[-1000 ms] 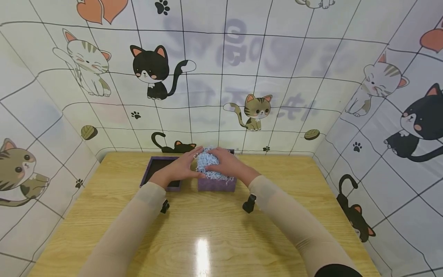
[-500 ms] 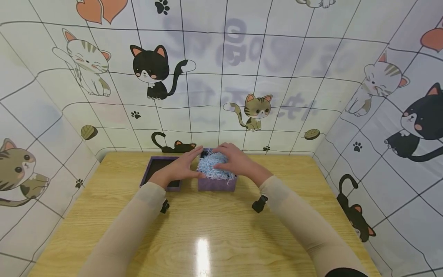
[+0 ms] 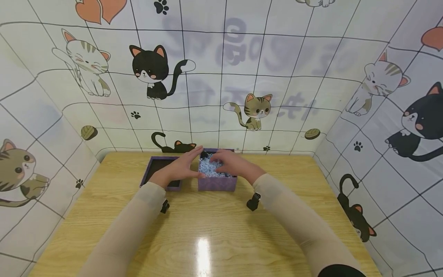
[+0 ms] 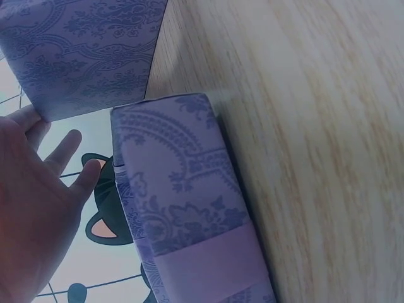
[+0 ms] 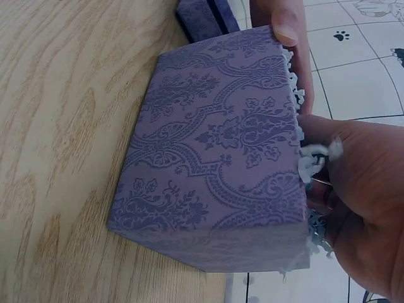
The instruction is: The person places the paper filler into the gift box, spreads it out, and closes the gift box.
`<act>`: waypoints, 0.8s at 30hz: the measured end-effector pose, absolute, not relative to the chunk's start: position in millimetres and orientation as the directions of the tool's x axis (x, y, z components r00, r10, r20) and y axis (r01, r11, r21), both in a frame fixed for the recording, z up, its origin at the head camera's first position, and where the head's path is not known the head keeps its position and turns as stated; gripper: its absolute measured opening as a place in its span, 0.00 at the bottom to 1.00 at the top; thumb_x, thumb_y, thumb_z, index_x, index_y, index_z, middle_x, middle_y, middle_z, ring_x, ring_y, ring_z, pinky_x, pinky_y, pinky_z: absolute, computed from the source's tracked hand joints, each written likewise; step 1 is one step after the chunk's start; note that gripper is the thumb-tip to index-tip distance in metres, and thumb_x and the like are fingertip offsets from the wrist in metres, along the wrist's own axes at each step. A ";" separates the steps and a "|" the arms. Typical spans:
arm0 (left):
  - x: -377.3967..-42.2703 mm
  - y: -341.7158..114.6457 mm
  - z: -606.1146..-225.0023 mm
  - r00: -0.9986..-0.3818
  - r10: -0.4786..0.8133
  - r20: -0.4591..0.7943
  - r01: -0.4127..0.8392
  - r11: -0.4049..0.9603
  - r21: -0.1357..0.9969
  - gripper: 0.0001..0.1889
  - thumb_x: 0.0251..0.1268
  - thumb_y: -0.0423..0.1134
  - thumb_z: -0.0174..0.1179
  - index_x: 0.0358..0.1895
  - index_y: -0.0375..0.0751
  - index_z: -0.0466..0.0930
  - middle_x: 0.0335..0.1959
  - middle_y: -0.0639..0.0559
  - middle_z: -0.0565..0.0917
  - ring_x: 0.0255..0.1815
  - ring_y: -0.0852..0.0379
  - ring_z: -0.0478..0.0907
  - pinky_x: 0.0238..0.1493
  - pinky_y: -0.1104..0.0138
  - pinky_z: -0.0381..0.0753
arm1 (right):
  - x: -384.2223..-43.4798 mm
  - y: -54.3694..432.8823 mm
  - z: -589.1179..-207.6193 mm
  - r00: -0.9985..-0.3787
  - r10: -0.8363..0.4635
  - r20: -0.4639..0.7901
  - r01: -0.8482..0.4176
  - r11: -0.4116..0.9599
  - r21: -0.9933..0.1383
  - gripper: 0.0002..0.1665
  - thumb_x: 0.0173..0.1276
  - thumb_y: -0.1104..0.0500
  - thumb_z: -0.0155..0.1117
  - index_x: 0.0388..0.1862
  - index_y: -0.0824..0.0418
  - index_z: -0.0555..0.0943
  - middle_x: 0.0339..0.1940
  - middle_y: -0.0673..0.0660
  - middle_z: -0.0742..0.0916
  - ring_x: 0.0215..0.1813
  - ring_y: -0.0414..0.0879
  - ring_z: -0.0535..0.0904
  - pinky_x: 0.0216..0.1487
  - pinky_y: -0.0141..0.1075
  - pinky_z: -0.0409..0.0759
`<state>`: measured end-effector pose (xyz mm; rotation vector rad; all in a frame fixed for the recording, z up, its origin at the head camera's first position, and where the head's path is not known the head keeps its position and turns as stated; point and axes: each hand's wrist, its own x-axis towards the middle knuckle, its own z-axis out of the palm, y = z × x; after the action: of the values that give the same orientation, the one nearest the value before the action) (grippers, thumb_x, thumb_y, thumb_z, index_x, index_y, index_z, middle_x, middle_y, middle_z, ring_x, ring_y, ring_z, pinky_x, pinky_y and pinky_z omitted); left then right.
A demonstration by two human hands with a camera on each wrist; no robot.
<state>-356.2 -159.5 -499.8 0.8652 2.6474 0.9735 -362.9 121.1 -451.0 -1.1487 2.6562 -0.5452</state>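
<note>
A purple patterned box (image 3: 217, 184) stands near the back of the table, filled with pale blue shredded paper (image 3: 209, 168). My left hand (image 3: 180, 167) spans the box's left side, its thumb at the front corner and its fingers stretched toward the back corner. In the left wrist view those fingers spread beside the box (image 4: 88, 57). My right hand (image 3: 235, 163) reaches in over the right rim, thumb and fingers bent and apart, pressing on the paper. Some shreds (image 5: 312, 161) poke out between the rim and that hand in the right wrist view; its fingertips are partly hidden there.
Left of the box lies its matching lid (image 3: 157, 165), dark inside turned up, partly under my left forearm. The lid's side (image 4: 183, 177) carries a plain lilac band. Behind the wooden table (image 3: 214, 223) rises a cat-print sheet (image 3: 204, 88).
The right hand shifted right, then came back in and down. The mound of shredded paper sank to about the rim, and the box's back edge came into sight. The left hand stayed put.
</note>
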 end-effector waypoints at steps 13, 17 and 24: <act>-355.2 -159.4 -496.1 -0.816 0.578 0.019 0.461 0.631 0.624 0.64 0.67 0.72 0.72 0.94 0.53 0.41 0.94 0.50 0.41 0.92 0.37 0.43 0.82 0.30 0.55 | -364.3 126.2 -445.5 -0.703 -0.710 -0.027 -0.626 0.637 -0.450 0.24 0.78 0.58 0.77 0.70 0.60 0.86 0.64 0.57 0.87 0.63 0.54 0.84 0.65 0.48 0.84; -353.5 -159.5 -494.4 -0.817 0.576 0.026 0.461 0.627 0.628 0.65 0.66 0.72 0.73 0.94 0.51 0.42 0.94 0.49 0.43 0.92 0.37 0.43 0.83 0.31 0.54 | -356.7 145.9 -437.0 -0.724 -0.688 0.048 -0.607 0.603 -0.518 0.23 0.80 0.59 0.75 0.70 0.63 0.86 0.62 0.61 0.87 0.62 0.59 0.84 0.64 0.53 0.84; -353.6 -160.0 -497.2 -0.816 0.577 0.027 0.463 0.626 0.628 0.65 0.64 0.73 0.73 0.94 0.52 0.43 0.94 0.52 0.43 0.93 0.41 0.42 0.84 0.34 0.54 | -337.3 197.3 -434.3 -0.765 -0.626 0.152 -0.586 0.579 -0.567 0.21 0.80 0.59 0.74 0.66 0.65 0.86 0.60 0.63 0.89 0.57 0.58 0.85 0.61 0.57 0.84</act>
<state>-353.6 -160.0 -497.2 0.8618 2.6693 0.9561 -337.3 197.3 -434.3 -1.0511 2.7327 -0.9442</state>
